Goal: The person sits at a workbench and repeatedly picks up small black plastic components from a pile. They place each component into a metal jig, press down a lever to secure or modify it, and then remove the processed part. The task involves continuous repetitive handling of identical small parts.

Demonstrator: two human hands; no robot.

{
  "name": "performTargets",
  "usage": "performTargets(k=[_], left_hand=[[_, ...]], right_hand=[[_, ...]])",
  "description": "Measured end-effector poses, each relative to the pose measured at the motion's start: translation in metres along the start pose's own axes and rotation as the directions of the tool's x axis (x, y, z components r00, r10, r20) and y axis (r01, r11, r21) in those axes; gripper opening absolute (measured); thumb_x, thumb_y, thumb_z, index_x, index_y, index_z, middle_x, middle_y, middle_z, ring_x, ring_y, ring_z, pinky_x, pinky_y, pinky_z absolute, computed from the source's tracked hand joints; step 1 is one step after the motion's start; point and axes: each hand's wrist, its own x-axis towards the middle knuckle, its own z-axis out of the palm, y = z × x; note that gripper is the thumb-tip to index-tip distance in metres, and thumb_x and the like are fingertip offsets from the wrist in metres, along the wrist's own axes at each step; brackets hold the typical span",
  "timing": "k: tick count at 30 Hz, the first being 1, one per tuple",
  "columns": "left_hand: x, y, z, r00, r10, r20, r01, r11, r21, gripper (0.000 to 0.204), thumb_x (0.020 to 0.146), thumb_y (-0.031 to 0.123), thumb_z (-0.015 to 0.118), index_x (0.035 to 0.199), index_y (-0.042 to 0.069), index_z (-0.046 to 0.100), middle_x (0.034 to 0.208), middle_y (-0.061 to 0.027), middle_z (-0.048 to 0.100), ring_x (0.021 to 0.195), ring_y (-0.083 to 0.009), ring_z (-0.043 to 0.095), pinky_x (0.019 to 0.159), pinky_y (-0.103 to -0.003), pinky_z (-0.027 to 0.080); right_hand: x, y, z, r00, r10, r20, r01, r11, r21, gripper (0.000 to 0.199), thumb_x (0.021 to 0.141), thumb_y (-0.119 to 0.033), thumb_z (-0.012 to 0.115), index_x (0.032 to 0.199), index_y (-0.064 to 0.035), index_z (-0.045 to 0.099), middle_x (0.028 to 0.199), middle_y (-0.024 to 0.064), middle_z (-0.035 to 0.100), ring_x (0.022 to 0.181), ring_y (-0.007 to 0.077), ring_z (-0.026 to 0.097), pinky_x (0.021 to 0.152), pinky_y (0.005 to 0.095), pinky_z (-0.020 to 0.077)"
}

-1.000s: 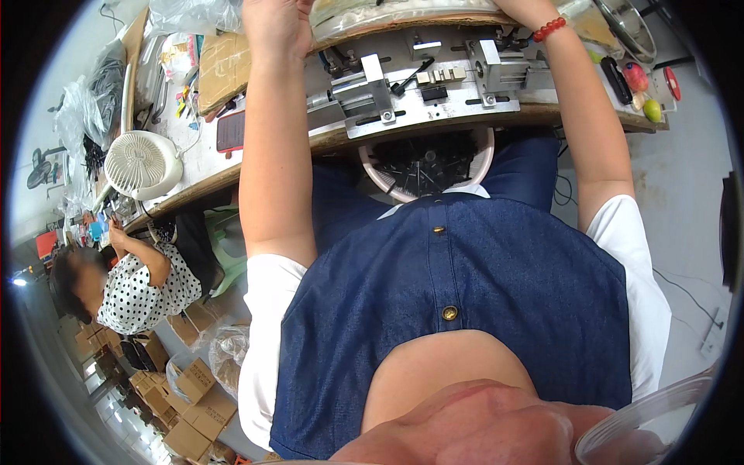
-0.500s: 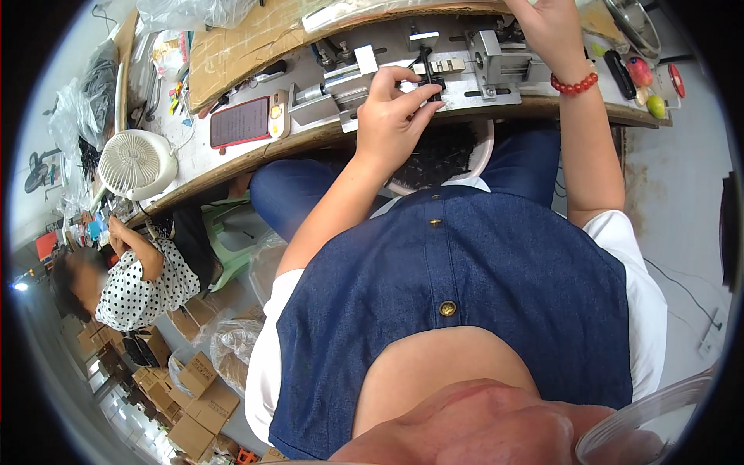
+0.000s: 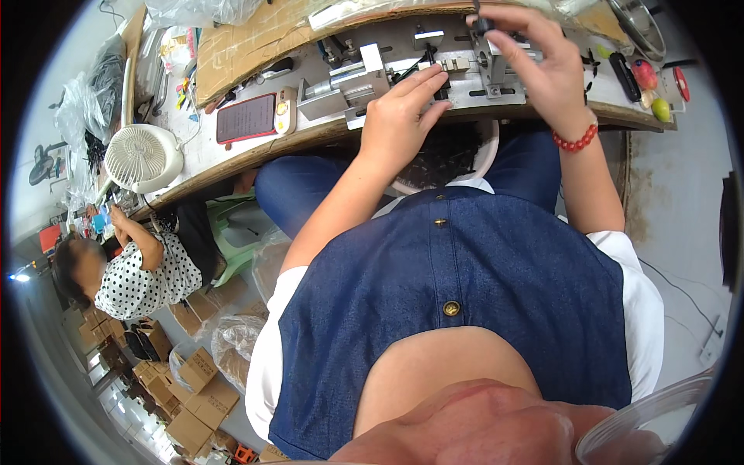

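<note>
My left hand [image 3: 401, 116] lies over the middle of a metal clamping fixture [image 3: 363, 81], fingers stretched out and thumb apart. Its fingertips rest beside a small black block [image 3: 442, 88] on the fixture; whether they touch it is hard to tell. Above the fixture's right-hand metal block [image 3: 496, 68], my right hand [image 3: 546, 74] is raised, wearing a red bead bracelet. Between its thumb and fingers is a small black part [image 3: 484, 25] with a thin stem pointing up.
A phone [image 3: 246, 120] and a white fan [image 3: 143, 157] are on the bench to the left. Cardboard [image 3: 256, 48] lies behind the fixture. Below the bench edge, a tub [image 3: 490, 151] of black parts sits at my lap. Another person [image 3: 147, 275] sits at far left.
My right hand has come down and left from the bench's back, now showing the black part. My left fingers have straightened from a pinch on the fixture's black piece.
</note>
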Motion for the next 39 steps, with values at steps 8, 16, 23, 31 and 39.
performTargets(k=[8, 16, 23, 31, 39], left_hand=[[0.129, -0.018, -0.079, 0.879, 0.452, -0.148, -0.401, 0.872, 0.282, 0.025, 0.081, 0.001, 0.067, 0.104, 0.005, 0.077, 0.111, -0.0117, 0.072, 0.098, -0.0307, 0.065, 0.088, -0.037, 0.053], [0.196, -0.051, -0.072, 0.837, 0.512, 0.193, -0.547, 0.77, 0.327, 0.015, 0.085, 0.015, 0.07, 0.096, 0.009, 0.077, 0.106, -0.0088, 0.074, 0.107, -0.0296, 0.064, 0.093, -0.041, 0.052], [0.184, -0.02, -0.065, 0.986, 0.063, -0.155, -0.072, 0.996, -0.053, 0.011, 0.087, 0.009, 0.069, 0.096, 0.006, 0.075, 0.098, -0.0098, 0.073, 0.1, -0.0306, 0.067, 0.09, -0.045, 0.051], [0.106, -0.014, -0.082, 0.963, -0.191, -0.189, 0.047, 0.811, -0.584, 0.021, 0.091, -0.002, 0.073, 0.113, -0.003, 0.075, 0.105, -0.0074, 0.077, 0.091, -0.0116, 0.071, 0.081, -0.029, 0.058], [0.004, 0.015, -0.023, 0.996, -0.094, -0.006, 0.085, 0.93, -0.358, 0.03, 0.086, 0.002, 0.081, 0.116, 0.005, 0.076, 0.102, -0.0064, 0.078, 0.081, -0.0083, 0.069, 0.07, -0.024, 0.057]], right_hand=[[-0.052, -0.01, 0.032, 0.972, -0.081, 0.221, 0.126, 0.972, -0.198, 0.02, 0.089, -0.013, 0.073, 0.108, -0.0067, 0.069, 0.124, 0.0057, 0.066, 0.113, 0.0274, 0.059, 0.098, 0.0399, 0.0455], [-0.057, 0.002, 0.064, 0.951, -0.143, 0.275, 0.261, 0.85, -0.459, 0.019, 0.088, -0.012, 0.065, 0.106, -0.0088, 0.068, 0.128, 0.003, 0.066, 0.111, 0.0261, 0.058, 0.094, 0.0397, 0.0459], [-0.062, 0.005, 0.062, 0.954, -0.127, 0.272, 0.259, 0.807, -0.531, 0.021, 0.086, -0.013, 0.061, 0.105, -0.0099, 0.068, 0.128, 0.0027, 0.066, 0.11, 0.0249, 0.058, 0.094, 0.0387, 0.0459], [0.021, 0.034, 0.023, 0.942, -0.325, 0.083, 0.329, 0.852, -0.406, 0.028, 0.09, -0.017, 0.075, 0.115, -0.0078, 0.067, 0.116, 0.0083, 0.072, 0.104, 0.0289, 0.064, 0.093, 0.039, 0.0475], [0.16, 0.147, 0.0, 0.946, 0.318, 0.06, -0.183, 0.678, -0.712, 0.033, 0.088, -0.027, 0.07, 0.105, 0.0008, 0.072, 0.109, 0.0254, 0.071, 0.103, 0.043, 0.067, 0.092, 0.0494, 0.0533]])
